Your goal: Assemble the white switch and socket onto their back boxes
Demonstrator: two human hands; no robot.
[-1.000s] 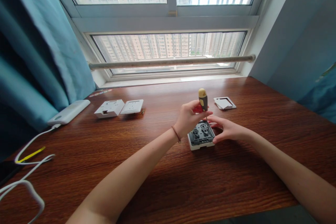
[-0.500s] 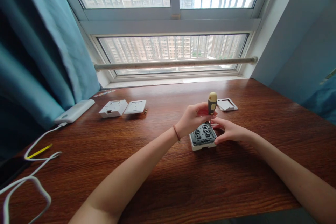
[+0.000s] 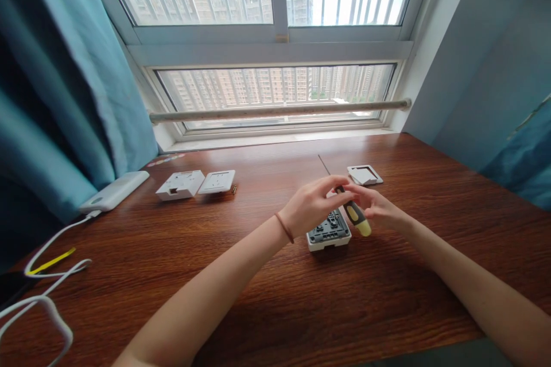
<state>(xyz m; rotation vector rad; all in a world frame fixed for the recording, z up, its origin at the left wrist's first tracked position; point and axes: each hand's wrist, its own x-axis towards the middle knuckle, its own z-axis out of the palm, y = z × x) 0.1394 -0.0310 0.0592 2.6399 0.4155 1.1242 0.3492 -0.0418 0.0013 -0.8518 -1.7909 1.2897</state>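
Note:
A screwdriver [image 3: 353, 212] with a black and yellow handle lies tilted between my hands. Its thin shaft points away toward the window, and the yellow butt faces me. My left hand [image 3: 312, 206] is closed around the front of the handle. From the other side, my right hand [image 3: 381, 206] has its fingers against the same handle; its fingertips are partly hidden. Below them on the table sits a white switch box [image 3: 329, 243] with a dark grey switch mechanism [image 3: 329, 229] on top, its far side covered by my left hand.
A white frame with a loose panel [image 3: 365, 175] lies beyond my right hand. Toward the left are a white box [image 3: 181, 185], a socket plate [image 3: 217, 182] and small brass screws [image 3: 234, 190]. A white power bank [image 3: 114, 191], its cable [image 3: 55, 229] and a yellow strip [image 3: 51, 261] lie far left.
The screwdriver has come up off the switch mechanism and swung from upright to tilted, its shaft now pointing away. My right hand has moved from the box's edge to the handle.

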